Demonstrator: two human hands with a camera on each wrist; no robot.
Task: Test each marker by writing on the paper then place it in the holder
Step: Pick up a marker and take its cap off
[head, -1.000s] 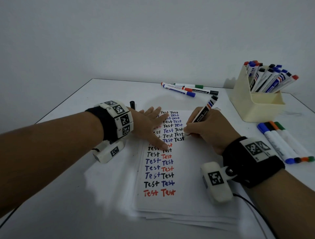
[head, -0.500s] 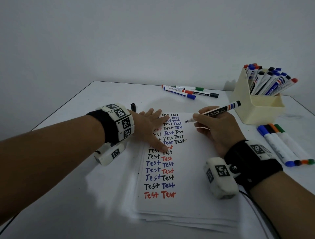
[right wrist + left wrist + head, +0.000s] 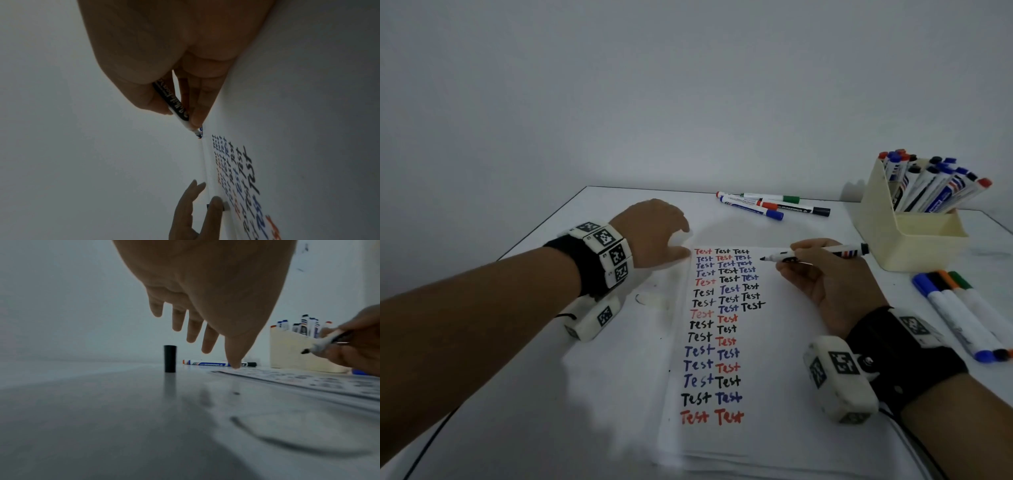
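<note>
The uncapped black marker (image 3: 816,253) lay nearly level in the right hand (image 3: 825,274), right of centre in the head view, its tip pointing left and raised just off the paper (image 3: 774,342) beside the newest black "Test". Thumb and fingertips (image 3: 195,116) were pinched round its barrel near the tip. Its black cap (image 3: 170,358) stood upright on the table (image 3: 102,402) at the centre of the left wrist view, just past the left hand (image 3: 654,233), whose fingers hung spread and relaxed above it, holding nothing, the thumb down at the paper's top left corner. Judging by this, recapping was the step in hand: the left hand would do well to pinch the cap by its sides without toppling it, and the right to hold the marker steady and its wet tip clear of the sheet, then press the two together along one axis until seated. The cream holder (image 3: 914,240) at the upper right was already crowded with markers, so the black one should go in cap up, into a gap. Further markers (image 3: 774,205) lay at the table's far edge, and others (image 3: 962,308) at the right.
</note>
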